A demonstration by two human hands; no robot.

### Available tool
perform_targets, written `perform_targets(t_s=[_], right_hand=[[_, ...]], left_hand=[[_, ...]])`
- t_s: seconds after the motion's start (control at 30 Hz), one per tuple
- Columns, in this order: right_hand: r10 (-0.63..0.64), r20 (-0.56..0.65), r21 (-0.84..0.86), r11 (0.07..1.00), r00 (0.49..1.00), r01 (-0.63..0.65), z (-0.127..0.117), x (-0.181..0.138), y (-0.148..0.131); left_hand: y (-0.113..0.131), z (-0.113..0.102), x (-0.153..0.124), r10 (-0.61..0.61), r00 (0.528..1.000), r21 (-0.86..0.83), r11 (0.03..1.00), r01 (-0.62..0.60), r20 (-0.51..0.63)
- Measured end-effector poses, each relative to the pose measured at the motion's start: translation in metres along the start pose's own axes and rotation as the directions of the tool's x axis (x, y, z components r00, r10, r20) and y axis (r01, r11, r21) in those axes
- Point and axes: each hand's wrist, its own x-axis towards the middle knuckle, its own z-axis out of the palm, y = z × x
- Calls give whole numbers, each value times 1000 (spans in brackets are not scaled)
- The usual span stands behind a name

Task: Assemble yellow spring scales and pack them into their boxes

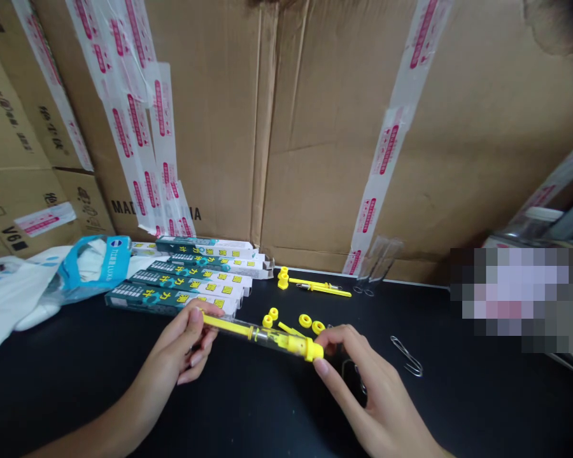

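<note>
My left hand (187,343) pinches the left end of a yellow and clear pen-shaped tool (262,334), held level just above the black table (248,407). My right hand (363,375) touches its yellow right end with thumb and fingertips, fingers curled. Small yellow rings and caps (305,320) lie on the table just behind the tool. Farther back lie another yellow pen part (322,288) and a yellow cap (282,278). Several long teal and white boxes (191,283) are stacked behind my left hand.
A metal clip (407,356) lies to the right of my right hand. White and blue plastic bags (52,280) sit at the left. Big cardboard cartons (315,127) with taped seams wall off the back. A blurred patch covers the right edge.
</note>
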Motion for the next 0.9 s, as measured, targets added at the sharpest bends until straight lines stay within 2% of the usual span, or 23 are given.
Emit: perform_targets(t_s=[0.17,0.33,0.57,0.7,0.9], right_hand=[[-42,48,59,998,998,39,-3,-1,0],[-22,95,95,995,995,13,-4,0,-2],[-31,57,56,998,998,27,-3,2,-3],[-4,-12,-11,1000,1000,4,-1,-1,0],[-42,-77,-2,999,996,42,1,1,4]], left_hand=[[1,1,-1,-11,1000,14,1000,11,2],[3,6,-5,-7,1000,52,999,6,9],[5,6,-5,4,1000,30,1000,-4,9],[4,3,-2,0,1000,8,1000,0,0],[1,3,-1,17,1000,9,1000,-17,1]])
